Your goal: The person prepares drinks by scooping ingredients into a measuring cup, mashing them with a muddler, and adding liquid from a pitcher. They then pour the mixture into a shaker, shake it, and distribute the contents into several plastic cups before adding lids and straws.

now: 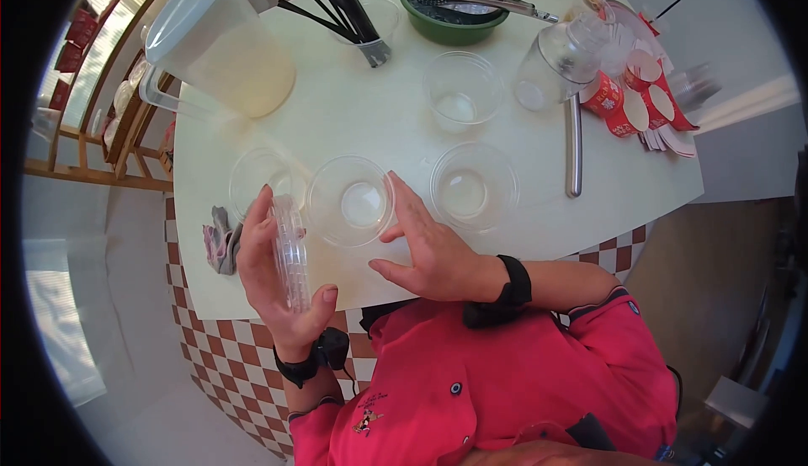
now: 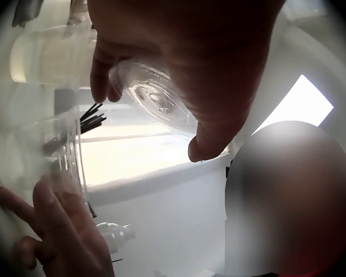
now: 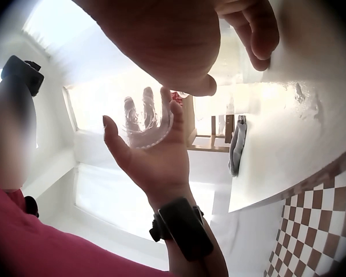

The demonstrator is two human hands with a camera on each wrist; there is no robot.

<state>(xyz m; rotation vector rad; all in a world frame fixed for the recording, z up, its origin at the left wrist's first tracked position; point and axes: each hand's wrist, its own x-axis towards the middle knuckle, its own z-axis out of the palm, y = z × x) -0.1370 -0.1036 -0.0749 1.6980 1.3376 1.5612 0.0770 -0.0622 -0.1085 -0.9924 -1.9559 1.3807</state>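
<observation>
My left hand (image 1: 263,276) grips a clear plastic lid, or a thin stack of lids (image 1: 292,255), tilted on edge at the table's front. In the left wrist view the lid (image 2: 153,98) lies between thumb and fingers; the right wrist view shows it (image 3: 150,124) against the left palm (image 3: 161,170). My right hand (image 1: 442,255) holds nothing, its fingers extended beside the rim of the middle clear cup (image 1: 352,201). Another clear cup (image 1: 475,186) stands to its right, one (image 1: 257,171) stands to its left behind the left hand, and a fourth (image 1: 463,91) sits farther back.
A lidded pitcher (image 1: 236,62) stands back left, near black straws (image 1: 324,11) in a container. Behind are a green bowl (image 1: 446,32) with utensils and a clear jar (image 1: 551,66). Red paper cups (image 1: 627,112) and a metal bar (image 1: 574,150) lie right; a grey cloth (image 1: 222,243) lies left.
</observation>
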